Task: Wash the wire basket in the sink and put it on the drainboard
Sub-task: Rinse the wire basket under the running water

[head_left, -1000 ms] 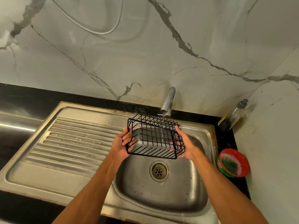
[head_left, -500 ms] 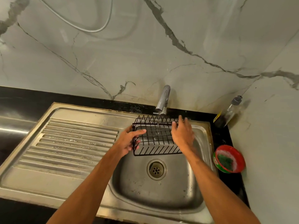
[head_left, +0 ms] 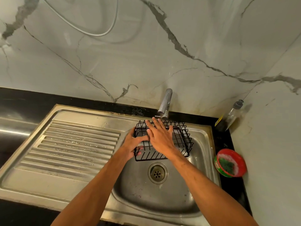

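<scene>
Fingers of your left hand [head_left: 131, 145] clamp the wire basket [head_left: 183, 141]; your right hand [head_left: 160, 138] lies flat, fingers apart. Wet wire may slip.

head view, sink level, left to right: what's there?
drainboard → left hand → wire basket, gripped at its left end, right hand flat on it → red tub. Left out because they overlap others in the order: faucet, drain, bottle.
</scene>
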Demonstrator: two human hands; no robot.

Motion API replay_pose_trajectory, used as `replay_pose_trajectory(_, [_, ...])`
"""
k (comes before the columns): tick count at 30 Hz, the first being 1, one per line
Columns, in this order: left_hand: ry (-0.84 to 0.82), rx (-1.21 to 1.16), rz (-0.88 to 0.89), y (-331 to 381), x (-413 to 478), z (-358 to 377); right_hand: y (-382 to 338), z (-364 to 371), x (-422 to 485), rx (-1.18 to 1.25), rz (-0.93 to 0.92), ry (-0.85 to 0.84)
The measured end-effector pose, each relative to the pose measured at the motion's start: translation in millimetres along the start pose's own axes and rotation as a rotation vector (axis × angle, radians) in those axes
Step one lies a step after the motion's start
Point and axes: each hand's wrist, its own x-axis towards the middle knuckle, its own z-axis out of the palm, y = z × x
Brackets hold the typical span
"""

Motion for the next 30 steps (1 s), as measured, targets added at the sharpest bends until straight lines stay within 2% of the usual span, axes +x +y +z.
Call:
replay_pose_trajectory(7, [0.049,0.030,0.043,-9,3,-11,4,15,-23,-0.059,-0.102,0.049])
replay_pose_trajectory(8, [0.056,0.012,0.042,-9,3,-12,10,14,-24,-0.081,-0.086,0.067])
replay_pose_trajectory(11, [0.070,-0.020,0.028,-13,6,-14,28,5,-18,-0.090,0.111,0.067])
replay_pose_trajectory(12, [0.076,-0.020,0.023,-15,9,-15,25,4,-18,-0.081,0.086,0.047])
replay_pose_trajectory(15, [0.089,-0.041,-0.005,-24,21,-13,4,16,-24,-0.106,-0.220,0.008])
replay_pose_trajectory(16, [0.092,-0.053,-0.009,-30,29,-13,6,16,-25,-0.104,-0.239,0.013])
replay_pose_trajectory(19, [0.121,-0.063,-0.014,-42,39,-13,22,7,-15,-0.056,0.060,0.054])
replay_pose_trajectory(20, [0.134,-0.059,-0.014,-40,35,-12,19,6,-15,-0.066,0.089,0.039])
replay_pose_trajectory(23, [0.112,-0.096,-0.001,-41,26,-11,-4,16,-22,-0.100,-0.204,-0.021])
replay_pose_trajectory(24, [0.105,-0.112,0.004,-41,24,-10,-2,16,-22,-0.105,-0.246,-0.031])
replay_pose_trajectory(25, [0.109,-0.123,0.003,-41,22,-10,6,13,-17,-0.117,-0.210,-0.015])
replay_pose_trajectory(28, [0.146,-0.145,0.011,-39,21,-10,33,0,-5,-0.163,0.123,0.005])
replay_pose_trajectory(29, [0.155,-0.149,0.014,-39,22,-11,31,0,-8,-0.179,0.118,-0.014])
replay_pose_trajectory(30, [0.161,-0.154,0.016,-38,23,-10,22,2,-13,-0.187,0.028,-0.027])
